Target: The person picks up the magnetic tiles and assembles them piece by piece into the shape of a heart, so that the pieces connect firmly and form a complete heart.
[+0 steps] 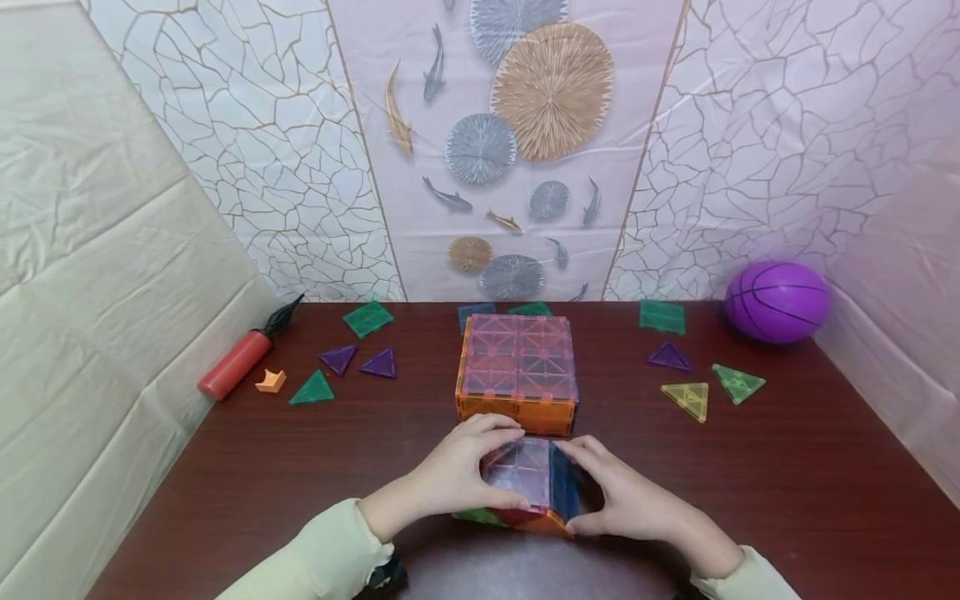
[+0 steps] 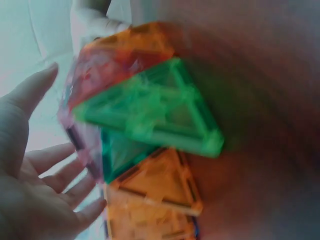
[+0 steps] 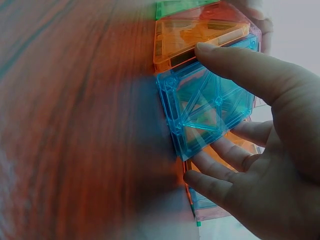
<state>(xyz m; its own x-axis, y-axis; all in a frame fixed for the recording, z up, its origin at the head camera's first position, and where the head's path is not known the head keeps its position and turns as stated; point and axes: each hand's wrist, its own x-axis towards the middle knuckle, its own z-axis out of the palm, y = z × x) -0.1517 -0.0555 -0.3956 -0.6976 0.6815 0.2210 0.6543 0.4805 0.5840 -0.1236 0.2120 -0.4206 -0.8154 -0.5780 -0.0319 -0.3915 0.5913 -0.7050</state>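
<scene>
Nearest to me, just on the near side of the orange-sided box (image 1: 525,415), I had the small tile block (image 1: 523,477) between my hands. My right hand (image 1: 637,500) held it by the blue tile (image 3: 210,107), thumb at the seam with the orange triangle (image 3: 192,37) and the other fingers against the opposite edge. My left hand (image 1: 457,473) arched over the other side, thumb well apart from the fingers; whether they pressed on the block I cannot tell.

I judged that steadying it well called for light, even pressure from both sides, fingers on the rims rather than mid-pane, since a hard squeeze might fold a seam. A base set flat on the worktop (image 1: 285,467) would help too.

So the block lay between my two sets of fingers; whether it touched the box was unclear.

Farther off, right of the box, lay a yellow triangle (image 1: 688,400) and a lime triangle (image 1: 737,383); to its left were a green triangle (image 1: 313,388) and a red pump (image 1: 236,364). Beyond the box, far to its right, sat a purple ball (image 1: 778,302).
</scene>
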